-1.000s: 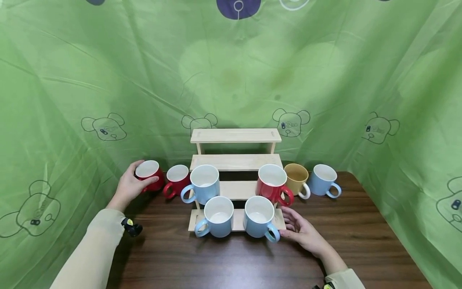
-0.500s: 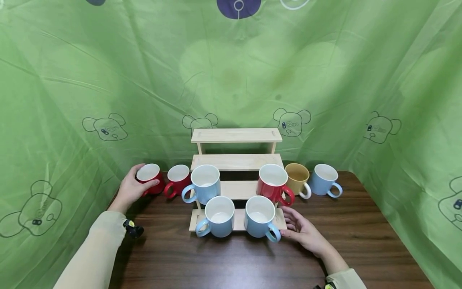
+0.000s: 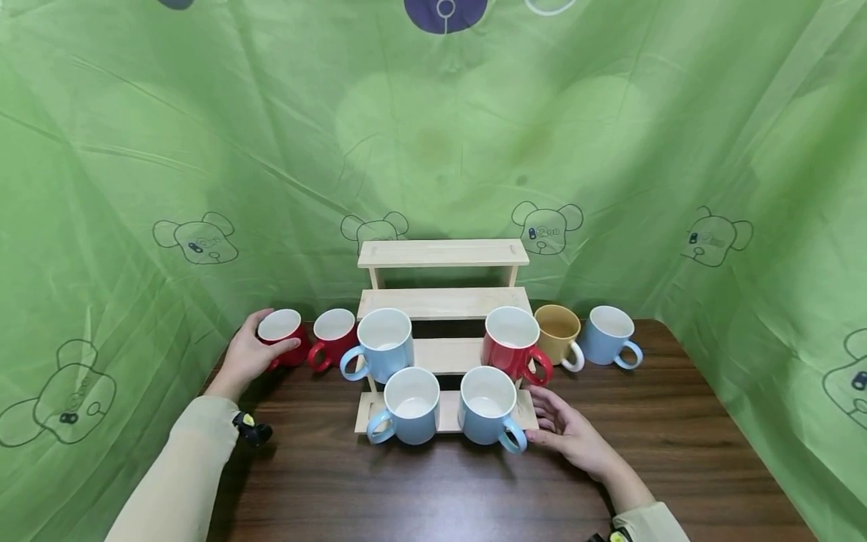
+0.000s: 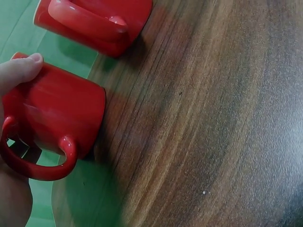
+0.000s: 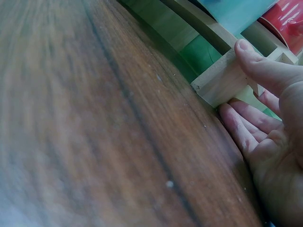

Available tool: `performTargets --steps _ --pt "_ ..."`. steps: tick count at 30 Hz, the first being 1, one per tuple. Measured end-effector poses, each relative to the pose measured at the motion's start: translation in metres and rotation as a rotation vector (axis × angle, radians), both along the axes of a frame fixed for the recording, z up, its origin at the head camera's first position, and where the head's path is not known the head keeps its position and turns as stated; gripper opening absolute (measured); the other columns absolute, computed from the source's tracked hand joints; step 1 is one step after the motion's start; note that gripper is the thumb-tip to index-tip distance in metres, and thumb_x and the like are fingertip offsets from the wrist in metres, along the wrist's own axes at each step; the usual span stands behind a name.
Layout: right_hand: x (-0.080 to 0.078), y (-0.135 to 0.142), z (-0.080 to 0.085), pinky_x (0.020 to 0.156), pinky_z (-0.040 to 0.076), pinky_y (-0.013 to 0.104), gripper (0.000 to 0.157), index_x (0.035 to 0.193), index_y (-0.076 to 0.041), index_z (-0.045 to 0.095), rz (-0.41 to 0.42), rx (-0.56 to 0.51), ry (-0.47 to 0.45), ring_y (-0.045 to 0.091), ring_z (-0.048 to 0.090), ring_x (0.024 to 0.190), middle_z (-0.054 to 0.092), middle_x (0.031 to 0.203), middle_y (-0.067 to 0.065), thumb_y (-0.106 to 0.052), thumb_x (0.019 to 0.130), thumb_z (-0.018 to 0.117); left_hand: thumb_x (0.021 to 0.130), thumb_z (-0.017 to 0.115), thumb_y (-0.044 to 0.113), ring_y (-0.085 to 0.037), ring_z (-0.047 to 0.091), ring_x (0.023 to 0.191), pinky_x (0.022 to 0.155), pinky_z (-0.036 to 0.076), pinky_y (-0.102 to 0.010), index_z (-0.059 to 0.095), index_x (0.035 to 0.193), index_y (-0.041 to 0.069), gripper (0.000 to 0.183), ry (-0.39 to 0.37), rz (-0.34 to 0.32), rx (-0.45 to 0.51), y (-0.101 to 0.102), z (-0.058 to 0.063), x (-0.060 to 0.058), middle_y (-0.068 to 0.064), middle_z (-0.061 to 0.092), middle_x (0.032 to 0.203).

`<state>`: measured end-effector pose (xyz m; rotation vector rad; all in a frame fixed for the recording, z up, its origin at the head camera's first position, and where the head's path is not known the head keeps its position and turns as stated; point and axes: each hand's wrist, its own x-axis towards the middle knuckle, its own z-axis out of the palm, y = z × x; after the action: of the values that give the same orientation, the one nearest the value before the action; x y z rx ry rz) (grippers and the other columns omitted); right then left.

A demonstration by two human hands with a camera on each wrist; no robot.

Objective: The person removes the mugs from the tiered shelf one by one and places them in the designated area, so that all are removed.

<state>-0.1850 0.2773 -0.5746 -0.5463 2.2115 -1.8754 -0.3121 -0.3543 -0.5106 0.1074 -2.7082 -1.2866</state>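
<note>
At the table's back left, my left hand (image 3: 247,354) grips a red mug (image 4: 61,106) with a white inside, thumb on its near side. The mug stands upright beside a second red mug (image 3: 334,335); its handle shows below the thumb in the left wrist view. My right hand (image 3: 569,433) holds the right end of the lowest board of a stepped wooden shelf (image 5: 220,80), thumb at the front corner and fingers round the end. Two light-blue mugs (image 3: 412,406) stand on that lowest step. One step up are a blue mug (image 3: 384,346) and a red mug (image 3: 508,346).
Right of the shelf, a yellow mug (image 3: 557,335) with a white handle and a blue mug (image 3: 607,336) stand on the dark wooden table (image 3: 677,452). The shelf's upper two boards (image 3: 443,254) carry no mugs. Green cloth (image 3: 433,150) hangs behind and at both sides.
Between one second and half a second ago, my left hand and its red mug shifted slightly down and to the right. My right hand stays at the shelf's end.
</note>
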Motion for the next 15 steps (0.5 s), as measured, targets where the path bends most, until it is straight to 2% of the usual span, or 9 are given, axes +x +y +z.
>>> performTargets --steps 5,10,15 --pt "0.0008 0.0006 -0.0012 0.106 0.053 0.023 0.078 0.164 0.007 0.034 0.020 -0.027 0.033 0.006 0.061 0.133 0.050 0.156 0.037 0.001 0.099 0.077 0.088 0.093 0.045 -0.042 0.058 0.124 0.077 0.057 -0.025 0.034 0.167 0.007 0.106 0.002 -0.010 0.003 -0.0007 -0.0001 0.0004 -0.029 0.052 0.152" --pt "0.0015 0.0011 -0.0015 0.106 0.053 0.022 0.078 0.163 0.007 0.034 0.019 -0.033 0.040 0.006 0.062 0.132 0.050 0.156 0.037 0.001 0.099 0.077 0.089 0.093 0.042 -0.040 0.064 0.109 0.066 0.063 -0.032 0.030 0.168 0.005 0.107 -0.016 -0.035 0.040 0.0002 0.0021 0.0005 -0.030 0.051 0.151" --pt "0.0014 0.0005 -0.0008 0.106 0.053 0.023 0.078 0.164 0.006 0.035 0.017 -0.023 0.032 0.006 0.063 0.131 0.051 0.155 0.036 0.001 0.099 0.078 0.091 0.091 0.041 -0.039 0.062 0.111 0.069 0.062 -0.032 0.027 0.168 0.003 0.108 -0.031 -0.051 0.028 0.0014 0.0054 0.0011 -0.032 0.049 0.152"
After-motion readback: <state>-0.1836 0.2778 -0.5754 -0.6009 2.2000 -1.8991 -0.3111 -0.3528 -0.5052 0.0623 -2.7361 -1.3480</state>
